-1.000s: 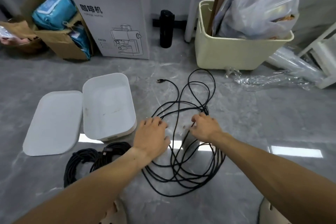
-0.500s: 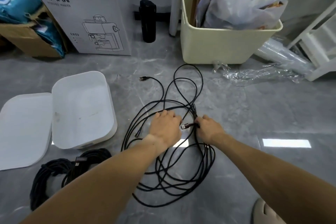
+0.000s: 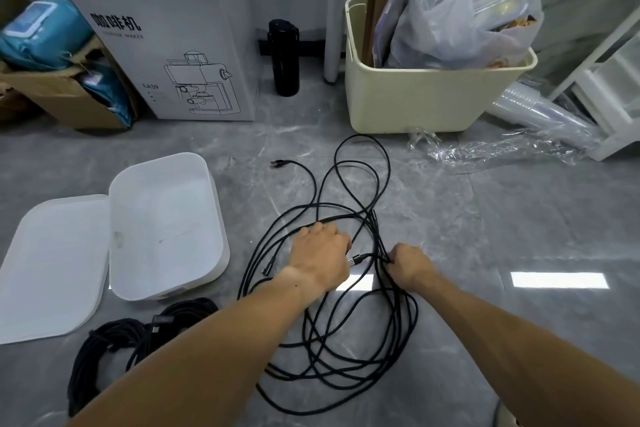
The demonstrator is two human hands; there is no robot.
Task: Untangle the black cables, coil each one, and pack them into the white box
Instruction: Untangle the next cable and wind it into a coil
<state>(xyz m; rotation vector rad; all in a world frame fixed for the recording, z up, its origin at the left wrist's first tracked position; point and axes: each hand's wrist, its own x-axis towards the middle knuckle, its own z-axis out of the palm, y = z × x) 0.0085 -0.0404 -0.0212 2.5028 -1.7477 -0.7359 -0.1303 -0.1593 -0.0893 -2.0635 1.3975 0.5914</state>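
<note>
Head view: above floor [image 3: 485,236], facing forward-down, hands close.

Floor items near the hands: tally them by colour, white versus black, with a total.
White: 2, the open white plastic box and its flat white lid.
Black: 2, the loose black cable tangle and the coiled black cable bundle.
Total: 4

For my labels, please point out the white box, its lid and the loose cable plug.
white box [image 3: 162,218], head view, inner floor.
lid [image 3: 52,263], head view, flat middle.
loose cable plug [image 3: 277,163], head view, connector tip.
</note>
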